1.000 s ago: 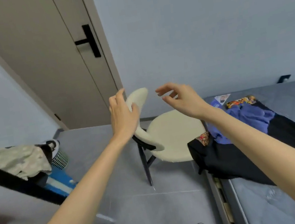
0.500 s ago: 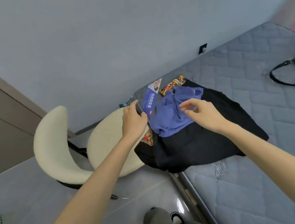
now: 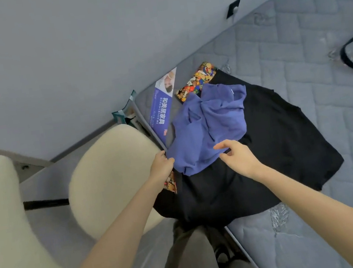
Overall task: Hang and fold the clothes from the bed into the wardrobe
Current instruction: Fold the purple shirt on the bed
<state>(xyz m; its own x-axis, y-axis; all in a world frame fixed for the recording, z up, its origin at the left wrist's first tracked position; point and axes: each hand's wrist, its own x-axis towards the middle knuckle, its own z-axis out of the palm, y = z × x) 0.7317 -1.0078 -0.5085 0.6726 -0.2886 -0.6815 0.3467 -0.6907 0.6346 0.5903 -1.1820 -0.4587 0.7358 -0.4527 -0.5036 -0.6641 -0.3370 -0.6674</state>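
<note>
— So, what takes up the most room?

— The bed (image 3: 318, 91), a grey quilted mattress filling the frame from one o'clock round to five. Next in size is a cream chair (image 3: 109, 182), at about nine o'clock, its seat just beside the bed's corner.

— And the clothes?

— A black garment (image 3: 274, 154) lies spread flat on the corner of the bed, near the middle of the view and reaching toward four o'clock; its near edge hangs over the side of the mattress. On top of it, toward its eleven o'clock side, sits a crumpled blue top (image 3: 213, 125). A strip of bright patterned cloth (image 3: 197, 81) pokes out at the blue top's twelve o'clock. A blue printed label (image 3: 161, 110) lies on the mattress at the top's ten o'clock.

— What are the hands doing?

— The left hand (image 3: 161, 166) is at the blue top's eight o'clock edge, fingers curled in on the cloth and gripping it. The right hand (image 3: 237, 156) is at the top's five o'clock edge, holding nothing, thumb and forefinger parted and the other fingers loosely bent. I cannot tell whether its fingertips touch the fabric.

— Anything smaller?

— A black strap (image 3: 352, 60) at three o'clock on the bed, and a dark wall socket (image 3: 233, 8) at one o'clock.
</note>
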